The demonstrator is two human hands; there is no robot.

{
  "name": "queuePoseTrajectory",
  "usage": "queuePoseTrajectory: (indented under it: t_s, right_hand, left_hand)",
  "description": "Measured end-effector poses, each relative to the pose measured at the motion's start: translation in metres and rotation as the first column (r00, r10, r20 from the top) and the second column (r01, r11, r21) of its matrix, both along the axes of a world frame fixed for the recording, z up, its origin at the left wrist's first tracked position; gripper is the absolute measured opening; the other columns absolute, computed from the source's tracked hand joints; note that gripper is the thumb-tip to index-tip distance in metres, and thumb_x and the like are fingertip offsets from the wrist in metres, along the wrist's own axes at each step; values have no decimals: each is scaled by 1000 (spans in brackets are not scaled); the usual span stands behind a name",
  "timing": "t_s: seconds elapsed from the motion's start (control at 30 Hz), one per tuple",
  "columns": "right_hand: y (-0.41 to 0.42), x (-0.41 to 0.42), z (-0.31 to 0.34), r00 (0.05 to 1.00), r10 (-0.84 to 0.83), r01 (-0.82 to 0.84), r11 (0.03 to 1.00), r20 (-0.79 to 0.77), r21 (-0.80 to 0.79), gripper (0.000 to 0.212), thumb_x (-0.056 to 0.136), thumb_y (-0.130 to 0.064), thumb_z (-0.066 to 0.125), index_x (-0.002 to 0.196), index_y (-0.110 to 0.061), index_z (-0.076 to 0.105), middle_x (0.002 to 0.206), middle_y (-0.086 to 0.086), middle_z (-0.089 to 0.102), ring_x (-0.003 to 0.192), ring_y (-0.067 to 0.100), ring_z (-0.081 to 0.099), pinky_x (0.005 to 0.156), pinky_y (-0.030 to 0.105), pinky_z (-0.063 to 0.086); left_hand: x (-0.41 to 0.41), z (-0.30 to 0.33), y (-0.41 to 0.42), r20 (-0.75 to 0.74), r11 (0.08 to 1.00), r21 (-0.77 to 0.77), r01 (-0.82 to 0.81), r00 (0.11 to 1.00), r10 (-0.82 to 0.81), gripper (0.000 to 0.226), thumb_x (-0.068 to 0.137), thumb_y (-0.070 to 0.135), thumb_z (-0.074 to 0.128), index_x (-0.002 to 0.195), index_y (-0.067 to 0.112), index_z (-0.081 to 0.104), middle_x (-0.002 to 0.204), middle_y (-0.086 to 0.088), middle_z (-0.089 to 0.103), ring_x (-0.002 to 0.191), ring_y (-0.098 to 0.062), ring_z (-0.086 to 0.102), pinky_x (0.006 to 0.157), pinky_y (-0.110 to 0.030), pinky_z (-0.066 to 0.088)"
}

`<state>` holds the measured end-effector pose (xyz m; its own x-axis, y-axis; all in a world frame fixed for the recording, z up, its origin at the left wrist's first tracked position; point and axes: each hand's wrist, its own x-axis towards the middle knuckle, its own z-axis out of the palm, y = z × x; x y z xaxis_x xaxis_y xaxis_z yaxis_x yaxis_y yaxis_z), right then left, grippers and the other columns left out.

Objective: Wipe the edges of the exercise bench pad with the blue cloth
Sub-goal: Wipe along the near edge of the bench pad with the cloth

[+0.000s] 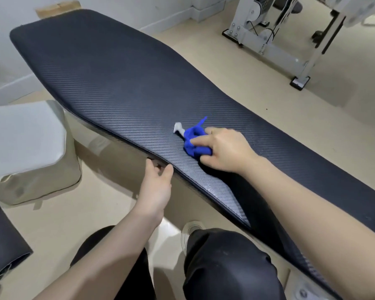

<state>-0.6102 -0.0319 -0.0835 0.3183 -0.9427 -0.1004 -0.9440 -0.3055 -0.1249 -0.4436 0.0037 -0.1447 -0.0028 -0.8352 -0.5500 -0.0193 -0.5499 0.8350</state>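
The black textured bench pad [117, 83] runs from the far left to the near right. A crumpled blue cloth [193, 144] with a small white tag lies on the pad's top, close to the near edge. My right hand [223, 150] sits on the cloth, its fingers curled over it and gripping it against the pad. My left hand [157, 187] is at the pad's near edge just left of the cloth, with its fingertips hooked under the edge and its thumb on the rim.
A grey padded block [26, 148] stands on the beige floor to the left. A white machine frame [279, 40] fills the back right. A dark roll [2, 245] lies at the lower left. My knees are below the bench.
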Motion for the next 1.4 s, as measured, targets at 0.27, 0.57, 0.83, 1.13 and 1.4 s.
queuePoseTrajectory:
  t_s: [0.27,0.57,0.83,1.13,1.4]
  right_hand:
    - [39,1,-9,998,69,-67,989,11,-129,39,67,-39,40,95,-37,67,72,-3,57,61,25,62,48,24,38]
    - [59,2,7,998,63,-63,989,4,137,36,74,-34,49,107,-39,61,80,-10,45,74,14,43,61,25,29]
    - [33,8,-9,994,-106,105,991,-7,-85,30,79,-32,52,107,-34,61,90,-5,52,86,24,57,62,27,37]
    - [39,-7,-19,990,-120,130,979,72,-159,34,74,-36,43,99,-32,66,87,-3,60,81,27,62,57,27,41]
    - [37,-14,-9,989,-119,121,993,91,-17,34,79,-34,52,112,-34,61,111,-4,60,103,24,57,73,30,42]
  left_hand:
    - [-13,11,0,-141,994,37,-103,984,107,71,95,18,53,151,18,10,144,-9,44,126,-19,51,102,-37,46]
    - [-14,9,-2,-69,996,-2,-87,994,87,64,95,19,51,149,14,17,135,-3,50,93,-8,61,103,-43,46]
    - [-18,13,1,-102,989,21,-148,983,150,67,95,19,53,150,16,15,144,-3,45,109,-13,55,90,-32,50]
    - [-21,12,5,-42,971,-3,-238,970,238,69,91,24,59,149,17,22,154,1,21,120,-18,50,98,-35,49]
    - [-32,12,-9,-59,925,19,-380,923,380,52,88,1,58,138,0,41,113,-8,59,99,-18,55,92,-22,41]
